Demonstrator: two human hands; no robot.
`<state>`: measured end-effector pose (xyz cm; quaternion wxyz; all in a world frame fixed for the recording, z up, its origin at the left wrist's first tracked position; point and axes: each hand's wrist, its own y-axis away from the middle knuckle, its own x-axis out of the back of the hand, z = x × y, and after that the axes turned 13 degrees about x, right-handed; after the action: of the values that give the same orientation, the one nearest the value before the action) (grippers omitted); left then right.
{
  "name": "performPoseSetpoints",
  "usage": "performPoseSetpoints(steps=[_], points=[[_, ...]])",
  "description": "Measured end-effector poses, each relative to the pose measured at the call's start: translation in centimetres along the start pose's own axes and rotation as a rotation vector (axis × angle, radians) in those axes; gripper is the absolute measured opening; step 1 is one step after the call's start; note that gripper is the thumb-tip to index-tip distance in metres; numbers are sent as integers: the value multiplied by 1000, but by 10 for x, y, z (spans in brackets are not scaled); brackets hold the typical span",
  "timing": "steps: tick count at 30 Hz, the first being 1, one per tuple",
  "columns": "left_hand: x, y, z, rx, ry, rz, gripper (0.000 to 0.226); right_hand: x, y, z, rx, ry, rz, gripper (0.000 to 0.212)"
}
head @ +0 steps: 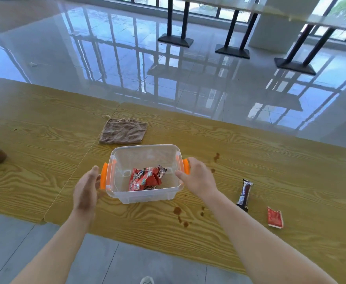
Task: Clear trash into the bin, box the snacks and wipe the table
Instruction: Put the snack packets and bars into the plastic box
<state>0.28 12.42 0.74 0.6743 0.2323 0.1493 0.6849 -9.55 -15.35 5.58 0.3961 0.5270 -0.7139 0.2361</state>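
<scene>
While hands (86, 191) (197, 177) flank it, box (145, 193) sits between.

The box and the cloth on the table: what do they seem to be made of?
The box: likely clear, glossy plastic, since the snack packet shows through its walls; orange handles look like opaque plastic. The cloth: probably soft brownish terry or microfibre, with a fuzzy matte surface and limp folds.

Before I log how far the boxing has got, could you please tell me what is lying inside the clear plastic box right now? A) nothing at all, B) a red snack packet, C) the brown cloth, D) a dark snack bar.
B: a crumpled red snack packet lies on the floor of the clear box, while the dark snack bar is on the table to its right and the brown cloth lies behind it.
</scene>
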Motion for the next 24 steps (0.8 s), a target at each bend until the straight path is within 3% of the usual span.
performPoseSetpoints(steps=[3, 8, 13, 17, 24], points=[[-16, 3, 9, -38, -176, 6, 68, -5, -3, -4, -28, -76, -13, 41], [-24, 4, 11, -141, -309, 56, 56, -2, -3, -1, -31, -97, 18, 35], [-45, 8, 41, -282, -327, 45, 44, 29, 0, 6, -7, -89, 159, 32], [-99, 14, 63, -315, -334, -73, 34, 71, 9, 32, -37, -19, 271, 30], [-222, 54, 72, -318, -332, -325, 41, 144, 26, 115, -209, 82, 396, 28]])
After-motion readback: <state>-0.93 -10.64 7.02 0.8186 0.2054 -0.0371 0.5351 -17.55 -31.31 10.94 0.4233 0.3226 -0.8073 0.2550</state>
